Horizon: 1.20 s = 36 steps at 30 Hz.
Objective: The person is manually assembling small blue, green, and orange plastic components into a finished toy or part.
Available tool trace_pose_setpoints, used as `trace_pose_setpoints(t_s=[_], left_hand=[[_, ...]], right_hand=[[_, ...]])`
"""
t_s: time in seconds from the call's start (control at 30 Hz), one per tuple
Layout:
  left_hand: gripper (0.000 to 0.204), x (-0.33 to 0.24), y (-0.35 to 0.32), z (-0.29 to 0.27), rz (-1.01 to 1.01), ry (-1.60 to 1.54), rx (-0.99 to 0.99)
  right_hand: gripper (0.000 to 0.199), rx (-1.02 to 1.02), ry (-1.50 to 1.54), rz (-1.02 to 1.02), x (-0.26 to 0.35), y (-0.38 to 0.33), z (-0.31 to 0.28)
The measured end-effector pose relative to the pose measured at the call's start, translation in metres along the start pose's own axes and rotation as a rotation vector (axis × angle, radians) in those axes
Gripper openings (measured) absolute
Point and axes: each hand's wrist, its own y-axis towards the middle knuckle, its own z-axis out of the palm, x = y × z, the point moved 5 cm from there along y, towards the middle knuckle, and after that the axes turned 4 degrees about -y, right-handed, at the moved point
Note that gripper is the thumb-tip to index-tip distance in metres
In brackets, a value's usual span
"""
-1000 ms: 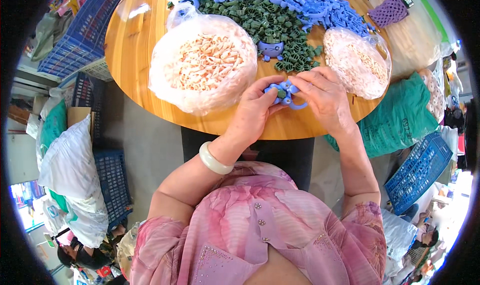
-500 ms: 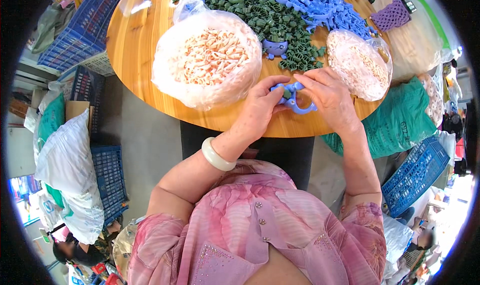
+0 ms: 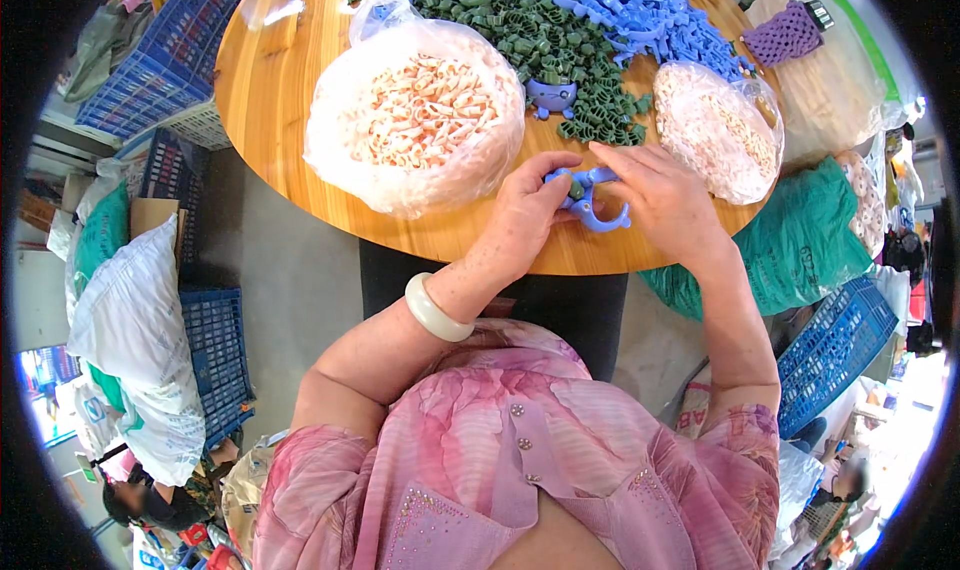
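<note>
Over the near edge of the table, my left hand (image 3: 527, 208) is closed on a blue plastic piece with round loops (image 3: 606, 216). A small dark green part (image 3: 577, 191) sits in it beside my left thumb. My right hand (image 3: 668, 198) grips the same piece from the right, its fingers reaching across the top; its thumb is mostly hidden. Just beyond my hands lies a heap of small dark green plastic parts (image 3: 560, 45). One rounded blue piece (image 3: 552, 97) rests against that heap.
Two clear bags of small pale pink parts, a large one (image 3: 420, 120) at left and a smaller one (image 3: 715, 130) at right, flank my hands on the wooden table (image 3: 262, 120). More blue pieces (image 3: 640, 15) are piled behind. A green sack (image 3: 790, 240) and blue crate (image 3: 835, 355) stand at right.
My right hand has shifted slightly down and right, its fingers straighter over the blue piece. The right elbow has swung a little outward. My left hand has hardly moved.
</note>
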Motion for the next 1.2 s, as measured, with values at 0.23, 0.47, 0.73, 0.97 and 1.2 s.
trace_pose_setpoints(t_s=[0.23, 0.47, 0.73, 0.97, 1.2], left_hand=[[0.028, -0.003, 0.000, 0.004, -0.016, -0.002, 0.020], [0.029, -0.006, -0.005, 0.005, -0.047, 0.018, 0.005], [0.029, 0.002, 0.000, -0.001, -0.034, -0.075, 0.022], [0.030, 0.002, 0.001, 0.001, -0.053, -0.132, 0.019], [0.031, -0.001, 0.004, -0.002, -0.069, -0.202, 0.045]], right_hand=[[0.025, -0.077, -0.018, -0.031, -0.005, -0.003, 0.002], [0.027, -0.010, 0.120, -0.025, -0.016, 0.000, 0.003], [0.022, -0.085, 0.020, 0.338, -0.110, 0.048, 0.008], [0.018, 0.097, -0.399, 0.269, -0.150, 0.066, 0.041], [0.011, -0.231, 0.018, 0.322, -0.122, 0.043, 0.003]])
